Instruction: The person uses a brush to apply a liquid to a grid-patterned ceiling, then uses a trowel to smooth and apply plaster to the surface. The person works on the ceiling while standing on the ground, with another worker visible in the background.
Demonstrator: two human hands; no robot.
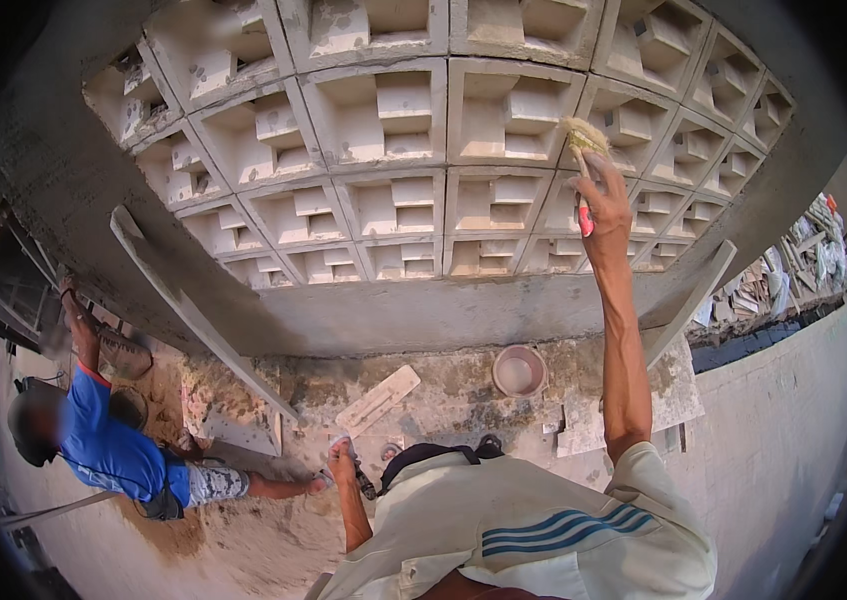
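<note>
My right hand [603,200], at the end of an outstretched arm, grips a brush with a red-tipped handle [584,216]. Its pale bristles [583,136] meet the ribs between openings of a light concrete breeze-block wall [446,120], right of the middle. The square blocks have stepped hollows and sit in a grey cement surround. Down by my waist, my left hand [342,462] is closed, fingers curled. A small pinkish patch shows at its top; I cannot make out what it holds, if anything.
Boards lean at the left [188,300] and right [691,305]. Below the wall are a round bucket [519,371] and a wooden float-like board [378,398]. A co-worker in a blue shirt [123,440] reaches toward the wall at left. Rubble and bags [783,265] lie far right.
</note>
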